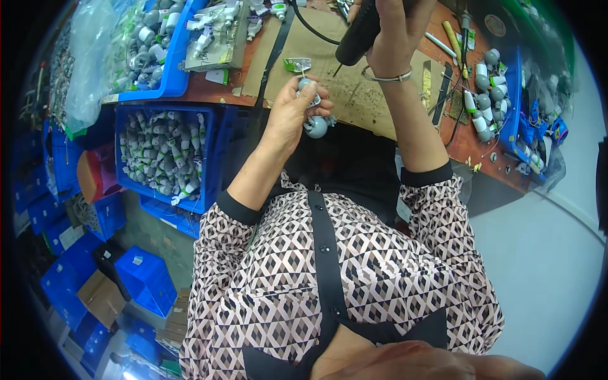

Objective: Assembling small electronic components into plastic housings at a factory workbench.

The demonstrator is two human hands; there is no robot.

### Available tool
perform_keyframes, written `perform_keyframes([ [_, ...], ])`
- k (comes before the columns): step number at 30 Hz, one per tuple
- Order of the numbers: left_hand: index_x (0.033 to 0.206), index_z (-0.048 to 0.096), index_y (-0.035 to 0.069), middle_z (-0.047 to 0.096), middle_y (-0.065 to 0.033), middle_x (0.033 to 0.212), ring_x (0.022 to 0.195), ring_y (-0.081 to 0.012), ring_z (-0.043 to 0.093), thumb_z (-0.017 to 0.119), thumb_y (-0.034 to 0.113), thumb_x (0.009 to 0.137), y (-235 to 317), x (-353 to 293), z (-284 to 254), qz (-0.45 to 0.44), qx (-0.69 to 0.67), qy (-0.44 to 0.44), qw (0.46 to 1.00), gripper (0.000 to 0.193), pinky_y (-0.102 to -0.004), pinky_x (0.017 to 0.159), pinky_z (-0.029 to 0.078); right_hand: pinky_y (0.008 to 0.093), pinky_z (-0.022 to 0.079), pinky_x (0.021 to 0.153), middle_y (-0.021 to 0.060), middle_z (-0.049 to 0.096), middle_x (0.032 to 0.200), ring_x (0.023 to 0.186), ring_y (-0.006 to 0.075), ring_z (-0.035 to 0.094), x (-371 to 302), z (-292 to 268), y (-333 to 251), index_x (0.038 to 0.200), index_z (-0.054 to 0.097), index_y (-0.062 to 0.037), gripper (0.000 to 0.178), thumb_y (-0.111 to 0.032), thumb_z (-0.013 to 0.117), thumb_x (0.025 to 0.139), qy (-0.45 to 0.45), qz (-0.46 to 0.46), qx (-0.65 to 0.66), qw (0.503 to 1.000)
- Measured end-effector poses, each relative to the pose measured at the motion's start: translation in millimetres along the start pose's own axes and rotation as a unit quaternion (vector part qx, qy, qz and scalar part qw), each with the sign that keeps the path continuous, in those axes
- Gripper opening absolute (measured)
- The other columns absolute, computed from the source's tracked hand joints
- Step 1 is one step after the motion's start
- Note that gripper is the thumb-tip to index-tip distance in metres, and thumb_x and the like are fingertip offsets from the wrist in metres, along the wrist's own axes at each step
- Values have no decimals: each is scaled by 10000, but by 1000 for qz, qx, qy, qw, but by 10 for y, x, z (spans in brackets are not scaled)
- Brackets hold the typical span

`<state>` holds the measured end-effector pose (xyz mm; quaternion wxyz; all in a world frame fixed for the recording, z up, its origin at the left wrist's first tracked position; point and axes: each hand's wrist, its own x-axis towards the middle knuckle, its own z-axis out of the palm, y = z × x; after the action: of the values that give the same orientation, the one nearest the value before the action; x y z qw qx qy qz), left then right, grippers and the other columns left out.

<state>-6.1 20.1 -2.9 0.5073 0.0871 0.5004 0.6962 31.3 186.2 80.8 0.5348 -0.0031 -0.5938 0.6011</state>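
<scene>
My left hand (292, 111) is closed around small parts with grey balls over the near edge of the cardboard. One grey ball (316, 127) hangs below the fingers and another (304, 83) shows at the fingertips. Just beyond the fingertips is a green and white plastic piece (297, 64); whether it joins the held parts is unclear. My right hand (399, 41) grips a black electric screwdriver (358, 39), partly cut off by the top edge. Its thin bit points down, right of the left hand and apart from the parts.
A brown cardboard sheet (361, 104) covers the table's middle. Blue bins of grey, white and green parts stand at the left (180, 60) and below it (212, 158). At right lie a yellow-handled tool (451, 41), loose grey-ball parts (484, 101) and a blue tray (514, 120).
</scene>
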Motion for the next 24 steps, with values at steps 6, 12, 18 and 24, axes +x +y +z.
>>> perform_keyframes([
  [6, 1099, 459, 1, 558, -87, 881, 749, -162, 611, 511, 222, 942, 51, -18, -24, -8, -4, -12, 1000, 276, -282, 675, 533, 236, 415, 492, 35, 531, 784, 582, 89, 496, 206, -258, 30, 1088, 439, -54, 259, -214, 546, 915, -14, -70, -150, 986],
  [12, 1114, 454, 1, 543, -77, 876, 740, -147, 600, 507, 225, 943, 54, 13, 86, -19, 3, -27, 999, 286, -271, 670, 528, 266, 314, 548, 4, 433, 753, 613, 118, 378, 324, -886, 313, 794, 543, -58, 84, -55, 600, 854, -18, -406, -562, 721],
  [18, 1116, 447, -3, 543, -79, 879, 737, -144, 598, 504, 224, 945, 34, -35, -24, -5, 1, 6, 1000, 290, -269, 669, 530, 234, 434, 508, 57, 541, 823, 592, 99, 504, 59, 0, -48, 1166, 415, -46, 333, -253, 523, 928, 77, 11, 19, 997],
  [24, 1104, 449, -4, 549, -81, 882, 755, -158, 611, 500, 233, 946, 61, -61, -8, 7, 7, 11, 1000, 289, -277, 678, 535, 236, 450, 505, 81, 541, 840, 602, 119, 517, -13, 52, 156, 1179, 393, -45, 369, -285, 517, 928, 45, 7, -40, 998],
])
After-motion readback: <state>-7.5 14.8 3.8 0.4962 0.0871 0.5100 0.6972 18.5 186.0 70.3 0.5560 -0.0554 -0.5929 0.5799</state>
